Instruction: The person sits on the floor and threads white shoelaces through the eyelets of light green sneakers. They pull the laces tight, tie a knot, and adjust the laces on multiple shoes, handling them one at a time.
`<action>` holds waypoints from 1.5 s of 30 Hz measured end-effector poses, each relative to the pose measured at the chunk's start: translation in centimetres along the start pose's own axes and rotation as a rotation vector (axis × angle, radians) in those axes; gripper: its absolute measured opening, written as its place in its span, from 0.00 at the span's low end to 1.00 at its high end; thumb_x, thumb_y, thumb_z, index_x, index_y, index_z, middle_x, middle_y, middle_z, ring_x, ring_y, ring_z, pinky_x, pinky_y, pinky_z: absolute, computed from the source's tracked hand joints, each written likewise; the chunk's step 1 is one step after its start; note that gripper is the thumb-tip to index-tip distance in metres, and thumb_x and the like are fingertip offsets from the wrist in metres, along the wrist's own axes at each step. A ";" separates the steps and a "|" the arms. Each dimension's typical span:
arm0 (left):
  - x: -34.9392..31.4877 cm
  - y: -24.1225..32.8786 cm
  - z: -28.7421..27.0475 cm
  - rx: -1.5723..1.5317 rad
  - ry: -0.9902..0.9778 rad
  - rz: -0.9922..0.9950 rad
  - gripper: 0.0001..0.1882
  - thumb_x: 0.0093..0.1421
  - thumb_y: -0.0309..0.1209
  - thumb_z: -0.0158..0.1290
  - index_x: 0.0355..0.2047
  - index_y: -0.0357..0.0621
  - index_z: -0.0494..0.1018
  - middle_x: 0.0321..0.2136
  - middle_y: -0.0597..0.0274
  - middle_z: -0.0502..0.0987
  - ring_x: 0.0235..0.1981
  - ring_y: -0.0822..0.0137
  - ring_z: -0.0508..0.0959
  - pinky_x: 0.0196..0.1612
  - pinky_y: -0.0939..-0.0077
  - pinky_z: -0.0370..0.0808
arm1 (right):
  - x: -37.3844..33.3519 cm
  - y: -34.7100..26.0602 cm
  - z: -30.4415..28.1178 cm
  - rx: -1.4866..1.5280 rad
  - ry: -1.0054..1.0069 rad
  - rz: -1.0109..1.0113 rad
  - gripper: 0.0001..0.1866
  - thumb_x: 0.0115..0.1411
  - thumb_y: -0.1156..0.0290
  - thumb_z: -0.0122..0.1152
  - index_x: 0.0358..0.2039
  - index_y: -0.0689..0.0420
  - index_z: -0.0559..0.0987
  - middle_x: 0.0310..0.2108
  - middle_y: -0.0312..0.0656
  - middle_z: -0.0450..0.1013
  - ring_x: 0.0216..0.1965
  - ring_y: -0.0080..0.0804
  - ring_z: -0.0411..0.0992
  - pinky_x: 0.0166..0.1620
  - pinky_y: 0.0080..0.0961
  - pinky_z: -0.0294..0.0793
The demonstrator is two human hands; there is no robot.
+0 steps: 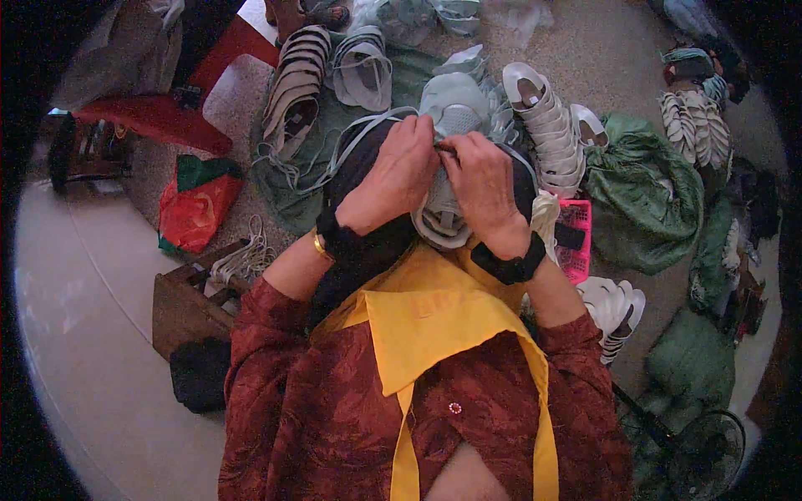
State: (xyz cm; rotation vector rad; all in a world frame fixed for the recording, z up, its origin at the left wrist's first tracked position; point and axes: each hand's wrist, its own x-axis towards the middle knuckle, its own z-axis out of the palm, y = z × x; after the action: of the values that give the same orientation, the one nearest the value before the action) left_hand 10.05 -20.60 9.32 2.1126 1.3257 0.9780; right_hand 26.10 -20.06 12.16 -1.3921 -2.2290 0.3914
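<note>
A pale grey-green sandal (449, 125) rests sole-up on my lap, over dark cloth. My left hand (394, 177) and my right hand (484, 190) are both closed on its upper part, fingertips meeting at a strap near its middle. Loose grey-green straps (351, 142) trail off to the left from under my left hand. Each wrist carries a black band, and the left also has a gold bangle (321, 247). The sandal's lower end (441, 227) shows between my wrists.
Stacks of sandals lie ahead: a striped pile (294, 83), white ones (547, 125), more at the right (614, 309). Green sacks (647, 196) crowd the right. A pink basket (576, 242), wooden box (188, 305), red-green bag (199, 204) and red stool (167, 113) surround me.
</note>
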 end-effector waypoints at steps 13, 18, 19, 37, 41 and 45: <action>0.5 0.3 1.7 0.019 0.149 -0.099 0.07 0.57 0.20 0.51 0.35 0.37 0.66 0.31 0.44 0.72 0.35 0.39 0.74 0.38 0.51 0.71 | 0.0 1.4 2.3 -0.058 0.125 -0.080 0.04 0.59 0.74 0.60 0.34 0.59 0.76 0.32 0.47 0.73 0.34 0.51 0.75 0.36 0.42 0.74; 0.9 0.3 1.3 0.038 0.157 -0.075 0.06 0.58 0.21 0.51 0.36 0.38 0.67 0.28 0.44 0.73 0.33 0.39 0.75 0.36 0.51 0.71 | 0.5 1.7 2.6 -0.118 0.109 -0.107 0.06 0.55 0.76 0.59 0.33 0.59 0.72 0.32 0.48 0.72 0.35 0.49 0.75 0.37 0.41 0.76; 0.9 0.4 1.0 0.032 0.158 -0.065 0.06 0.58 0.22 0.51 0.37 0.38 0.67 0.28 0.44 0.73 0.33 0.39 0.75 0.35 0.51 0.71 | 0.6 1.7 2.5 -0.144 0.099 -0.109 0.07 0.55 0.76 0.59 0.34 0.59 0.72 0.32 0.48 0.72 0.35 0.49 0.75 0.37 0.41 0.76; -0.5 8.1 -4.6 -0.508 -0.104 0.135 0.10 0.54 0.19 0.58 0.37 0.40 0.74 0.36 0.58 0.78 0.37 0.59 0.79 0.41 0.70 0.75 | -4.1 -4.6 -17.8 0.605 -0.328 0.317 0.04 0.58 0.76 0.65 0.30 0.61 0.78 0.25 0.30 0.74 0.28 0.14 0.70 0.31 0.15 0.70; -0.2 9.1 -4.9 -0.469 -0.089 0.141 0.07 0.57 0.18 0.58 0.36 0.38 0.74 0.34 0.60 0.78 0.36 0.65 0.79 0.40 0.72 0.75 | -3.1 -3.6 -17.5 0.778 -0.341 0.465 0.04 0.59 0.76 0.65 0.34 0.60 0.79 0.28 0.29 0.74 0.30 0.15 0.71 0.34 0.15 0.72; 0.4 8.9 -4.4 -0.715 -0.071 -0.086 0.04 0.63 0.20 0.54 0.38 0.37 0.72 0.34 0.63 0.77 0.37 0.74 0.77 0.41 0.77 0.74 | -2.1 -3.4 -16.2 1.127 -0.105 0.384 0.05 0.60 0.79 0.65 0.38 0.63 0.80 0.30 0.34 0.76 0.34 0.19 0.75 0.41 0.19 0.77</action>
State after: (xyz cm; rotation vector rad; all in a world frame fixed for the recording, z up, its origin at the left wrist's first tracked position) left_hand 11.94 -24.02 18.42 1.5132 0.8426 1.1164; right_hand 33.00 -23.62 26.98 -1.0957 -1.3072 1.5635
